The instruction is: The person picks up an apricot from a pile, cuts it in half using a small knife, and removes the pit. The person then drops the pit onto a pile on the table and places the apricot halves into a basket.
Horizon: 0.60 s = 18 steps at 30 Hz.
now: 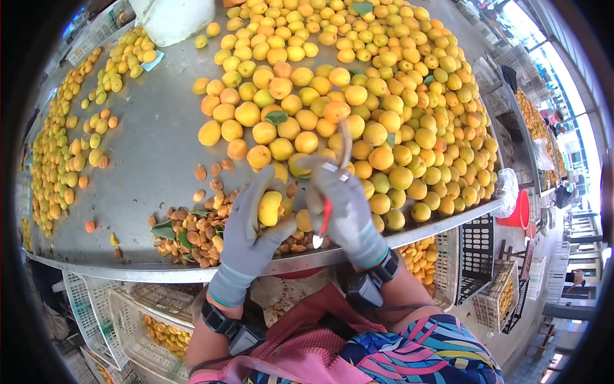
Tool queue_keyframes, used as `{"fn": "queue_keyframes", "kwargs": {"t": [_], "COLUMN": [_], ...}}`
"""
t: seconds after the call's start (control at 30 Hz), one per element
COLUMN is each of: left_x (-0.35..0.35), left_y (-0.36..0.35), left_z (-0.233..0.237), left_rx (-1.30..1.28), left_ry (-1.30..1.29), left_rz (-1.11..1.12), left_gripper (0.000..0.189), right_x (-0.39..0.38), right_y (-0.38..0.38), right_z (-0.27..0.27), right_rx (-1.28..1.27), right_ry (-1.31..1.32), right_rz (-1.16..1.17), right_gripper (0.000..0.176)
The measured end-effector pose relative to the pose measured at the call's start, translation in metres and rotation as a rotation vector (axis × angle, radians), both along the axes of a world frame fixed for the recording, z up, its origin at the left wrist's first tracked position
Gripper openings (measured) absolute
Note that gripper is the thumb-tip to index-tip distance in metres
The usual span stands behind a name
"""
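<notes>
My left hand [246, 233], in a grey glove, is closed around a yellow fruit [270, 208] near the table's front edge. To its right, my gloved right hand [339, 201] holds a small knife [325, 221] with a red handle, its pale blade tip pointing down. The fingers of that hand are partly blurred. Whole yellow-orange fruits [409, 137] are heaped just beyond and to the right of my hands. Brown pits [198, 240] with some green leaves lie in a pile left of my left hand.
The metal table [153, 160] has a raised front rim. More fruits [61, 160] line its left side, and a white container [176, 19] stands at the back. Below the rim are crates [137, 326] of yellow pieces. A red bucket [517, 211] is at the right.
</notes>
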<state>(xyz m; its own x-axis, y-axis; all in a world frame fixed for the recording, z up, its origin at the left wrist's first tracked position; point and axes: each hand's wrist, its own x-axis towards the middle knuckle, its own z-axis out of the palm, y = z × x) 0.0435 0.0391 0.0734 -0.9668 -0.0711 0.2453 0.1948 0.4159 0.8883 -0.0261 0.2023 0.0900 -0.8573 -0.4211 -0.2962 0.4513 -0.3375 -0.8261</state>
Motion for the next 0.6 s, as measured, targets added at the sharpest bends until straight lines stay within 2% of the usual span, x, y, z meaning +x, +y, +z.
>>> {"fn": "queue_keyframes", "kwargs": {"t": [0.07,0.2,0.3,0.37,0.43,0.5,0.53,0.6], "left_x": [0.001,0.001,0.004,0.006,0.009,0.011,0.012,0.013], "left_y": [0.0,-0.003,0.006,0.006,0.008,0.012,0.015,0.023], "left_z": [0.001,-0.005,0.001,0.0,-0.003,-0.009,-0.01,-0.012], "left_rx": [-0.055,-0.141,-0.116,-0.083,-0.051,0.25,0.25,0.96], "left_ry": [0.071,0.199,0.172,0.131,0.09,-0.004,-0.003,-0.1], "left_rz": [0.045,0.061,0.061,0.058,0.057,0.038,0.039,0.033], "left_gripper": [0.075,0.074,0.071,0.071,0.07,0.063,0.063,0.048], "right_x": [0.011,0.024,0.022,0.021,0.024,0.026,0.026,0.025], "right_y": [-0.007,-0.017,-0.012,-0.006,-0.002,0.001,0.002,0.004], "right_z": [-0.014,-0.002,-0.011,-0.02,-0.018,-0.017,-0.016,-0.011], "right_rx": [0.074,-0.005,-0.081,-0.185,-0.191,-0.195,-0.176,-0.158], "right_ry": [-0.015,-0.135,-0.231,-0.282,-0.261,-0.239,-0.198,-0.159], "right_rz": [0.135,0.175,0.171,0.312,0.299,0.293,0.323,0.356], "right_gripper": [0.027,0.029,0.03,0.028,0.029,0.03,0.034,0.038]}}
